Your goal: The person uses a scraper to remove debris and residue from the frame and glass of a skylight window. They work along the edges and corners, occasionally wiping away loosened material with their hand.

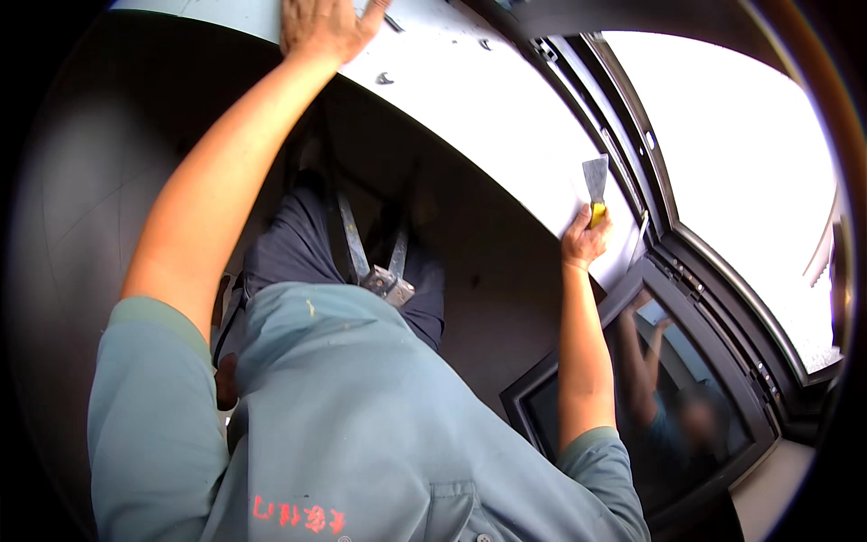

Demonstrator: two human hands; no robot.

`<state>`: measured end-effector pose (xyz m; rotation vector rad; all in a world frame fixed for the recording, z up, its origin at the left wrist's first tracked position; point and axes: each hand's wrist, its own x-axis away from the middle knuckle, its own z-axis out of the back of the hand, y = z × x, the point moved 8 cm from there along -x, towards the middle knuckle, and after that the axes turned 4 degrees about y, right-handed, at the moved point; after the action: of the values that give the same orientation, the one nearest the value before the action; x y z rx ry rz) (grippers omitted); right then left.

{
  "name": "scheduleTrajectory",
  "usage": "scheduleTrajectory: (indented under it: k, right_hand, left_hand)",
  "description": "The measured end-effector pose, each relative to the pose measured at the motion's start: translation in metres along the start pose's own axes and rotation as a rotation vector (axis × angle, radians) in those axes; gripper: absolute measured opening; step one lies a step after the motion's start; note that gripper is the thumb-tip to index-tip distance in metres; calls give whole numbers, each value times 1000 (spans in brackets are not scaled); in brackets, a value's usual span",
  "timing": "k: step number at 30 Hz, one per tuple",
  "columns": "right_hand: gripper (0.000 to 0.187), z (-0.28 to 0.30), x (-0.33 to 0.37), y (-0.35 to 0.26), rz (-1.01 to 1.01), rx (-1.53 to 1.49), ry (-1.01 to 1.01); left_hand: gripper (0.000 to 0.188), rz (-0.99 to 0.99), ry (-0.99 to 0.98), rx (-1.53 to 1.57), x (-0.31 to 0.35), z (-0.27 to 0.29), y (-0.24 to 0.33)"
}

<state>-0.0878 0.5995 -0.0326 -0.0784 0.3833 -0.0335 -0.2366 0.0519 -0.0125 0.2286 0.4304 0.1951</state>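
Observation:
A putty knife (595,179) with a flat metal blade and a yellow handle points upward in my right hand (585,241), whose fingers are wrapped round the handle. Behind the blade runs a long white panel or sill (488,117), beside the window frame. My left hand (322,29) lies flat on the far left part of this white surface, thumb spread out. The upper edge of the picture cuts off its fingertips. Small dark pieces (386,79) sit on the panel to the right of that hand.
A dark window frame (673,212) borders the bright opening at right. Its glazed sash (691,397) stands swung inward near my right forearm, reflecting a person. Between my legs is a metal hinged bracket with two rails (386,282), seemingly a ladder top. Dark floor (90,235) lies below.

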Motion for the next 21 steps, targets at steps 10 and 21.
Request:
scheduleTrajectory:
  k: [10, 21]
  right_hand:
    - [48, 2, 18, 18, -240, 159, -110]
    - [45, 10, -8, 0, -66, 92, -101]
  left_hand:
    - [89, 59, -74, 237, 3, 1, -3]
    - [90, 108, 23, 348, 2, 5, -11]
